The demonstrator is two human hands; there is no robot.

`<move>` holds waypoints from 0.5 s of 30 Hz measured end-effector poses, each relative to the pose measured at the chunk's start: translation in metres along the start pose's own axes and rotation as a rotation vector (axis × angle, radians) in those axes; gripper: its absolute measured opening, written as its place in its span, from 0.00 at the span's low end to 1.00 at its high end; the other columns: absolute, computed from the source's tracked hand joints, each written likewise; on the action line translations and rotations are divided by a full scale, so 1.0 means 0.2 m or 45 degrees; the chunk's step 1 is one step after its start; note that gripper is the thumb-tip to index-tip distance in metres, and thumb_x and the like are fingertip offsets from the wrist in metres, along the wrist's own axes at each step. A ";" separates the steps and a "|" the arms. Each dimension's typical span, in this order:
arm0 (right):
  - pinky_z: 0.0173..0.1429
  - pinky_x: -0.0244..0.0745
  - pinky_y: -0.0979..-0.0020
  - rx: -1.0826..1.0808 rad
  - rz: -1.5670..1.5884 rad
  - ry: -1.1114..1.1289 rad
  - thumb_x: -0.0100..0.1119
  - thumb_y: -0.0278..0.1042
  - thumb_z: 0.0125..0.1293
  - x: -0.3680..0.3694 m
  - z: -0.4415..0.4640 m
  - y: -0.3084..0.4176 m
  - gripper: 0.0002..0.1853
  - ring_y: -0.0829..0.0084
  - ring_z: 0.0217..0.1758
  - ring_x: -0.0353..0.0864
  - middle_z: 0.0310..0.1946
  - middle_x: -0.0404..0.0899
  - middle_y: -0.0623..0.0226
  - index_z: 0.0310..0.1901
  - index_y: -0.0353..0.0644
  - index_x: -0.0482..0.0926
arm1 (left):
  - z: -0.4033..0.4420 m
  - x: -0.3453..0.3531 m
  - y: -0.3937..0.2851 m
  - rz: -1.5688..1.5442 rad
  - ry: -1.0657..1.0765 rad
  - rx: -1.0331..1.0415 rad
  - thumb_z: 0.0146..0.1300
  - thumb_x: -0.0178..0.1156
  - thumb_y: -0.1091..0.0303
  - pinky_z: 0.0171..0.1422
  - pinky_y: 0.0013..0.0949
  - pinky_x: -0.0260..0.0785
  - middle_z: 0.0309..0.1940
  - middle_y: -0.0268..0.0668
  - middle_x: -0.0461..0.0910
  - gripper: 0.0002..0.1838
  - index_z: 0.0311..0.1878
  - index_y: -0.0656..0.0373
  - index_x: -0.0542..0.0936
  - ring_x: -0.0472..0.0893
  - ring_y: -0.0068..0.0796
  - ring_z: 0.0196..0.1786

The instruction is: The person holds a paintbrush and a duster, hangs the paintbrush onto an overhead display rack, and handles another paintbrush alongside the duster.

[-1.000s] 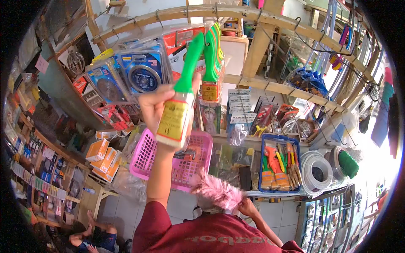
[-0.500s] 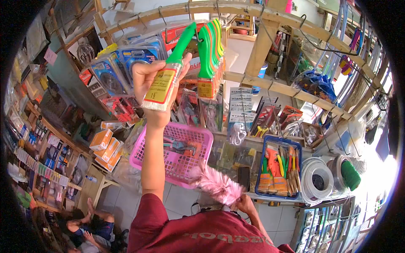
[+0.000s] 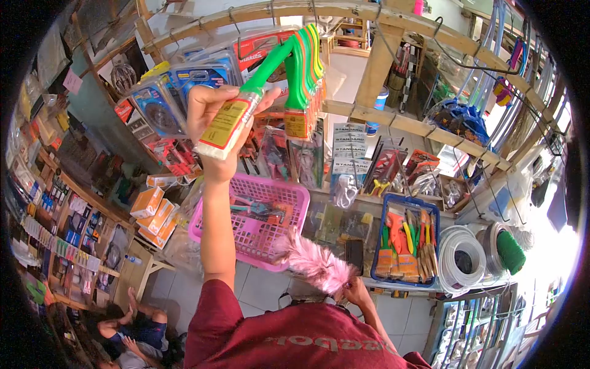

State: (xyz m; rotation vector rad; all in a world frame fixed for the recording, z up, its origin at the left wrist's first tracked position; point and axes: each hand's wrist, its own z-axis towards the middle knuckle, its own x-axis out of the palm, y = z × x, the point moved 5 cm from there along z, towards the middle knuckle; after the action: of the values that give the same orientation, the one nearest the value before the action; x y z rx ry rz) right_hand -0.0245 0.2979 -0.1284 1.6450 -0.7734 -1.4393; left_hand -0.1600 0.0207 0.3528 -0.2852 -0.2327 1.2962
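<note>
My left hand [image 3: 212, 111] is raised and closed around a paintbrush [image 3: 230, 126] with a green handle, a yellow-and-red label and pale bristles. Its bristles point down and left, and the handle end overlaps a row of green, yellow and orange paintbrushes [image 3: 297, 92] hanging from a hook; whether it touches them I cannot tell. Low and close to my body, my right hand [image 3: 356, 291] grips a fluffy pink duster [image 3: 316, 264], whose tip lies over the near right edge of a pink plastic basket [image 3: 295, 243].
Pliers lie in the pink basket. A blue tray [image 3: 382, 277] of paintbrushes and coiled white hose [image 3: 461, 259] stand on the counter to the right. Wooden rails [image 3: 424, 128] with hooks and packaged tools cross ahead. Another person [image 3: 138, 332] sits at lower left.
My left hand has shifted slightly left, and the paintbrush has tilted so its handle leans toward the hanging row. My right hand and the duster are almost unchanged.
</note>
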 end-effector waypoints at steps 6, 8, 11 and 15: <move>0.32 0.68 0.56 0.047 -0.121 0.011 0.54 0.32 0.49 0.00 -0.04 0.14 0.10 0.45 0.27 0.74 0.22 0.74 0.44 0.26 0.32 0.76 | -0.09 -0.05 0.06 0.064 0.063 -0.244 0.51 0.67 0.77 0.48 0.31 0.75 0.40 0.41 0.79 0.25 0.50 0.60 0.65 0.82 0.36 0.46; 0.32 0.69 0.56 0.071 -0.094 -0.007 0.54 0.33 0.48 0.01 -0.05 0.16 0.11 0.44 0.29 0.75 0.23 0.74 0.43 0.25 0.31 0.76 | -0.16 -0.06 0.11 0.263 0.165 -0.328 0.46 0.70 0.77 0.46 0.28 0.73 0.41 0.40 0.78 0.30 0.51 0.60 0.66 0.81 0.30 0.44; 0.38 0.72 0.53 0.005 -0.132 -0.028 0.54 0.32 0.48 0.05 -0.05 0.18 0.11 0.43 0.34 0.78 0.27 0.77 0.42 0.28 0.32 0.79 | -0.18 0.01 0.10 0.762 0.426 -0.276 0.44 0.69 0.80 0.52 0.32 0.71 0.47 0.37 0.76 0.35 0.58 0.55 0.68 0.78 0.33 0.50; 0.37 0.72 0.52 0.026 -0.118 -0.053 0.54 0.32 0.50 0.09 -0.07 0.20 0.10 0.42 0.33 0.77 0.26 0.76 0.42 0.28 0.33 0.78 | -0.20 -0.02 0.14 1.101 0.637 -0.316 0.48 0.64 0.81 0.63 0.38 0.65 0.58 0.40 0.70 0.36 0.63 0.52 0.67 0.71 0.42 0.60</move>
State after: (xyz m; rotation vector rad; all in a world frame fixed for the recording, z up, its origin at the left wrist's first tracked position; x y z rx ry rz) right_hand -0.0052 0.2647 -0.1023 1.6906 -0.7460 -1.5392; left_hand -0.1739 0.0217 0.3053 -0.9824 0.1895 1.9882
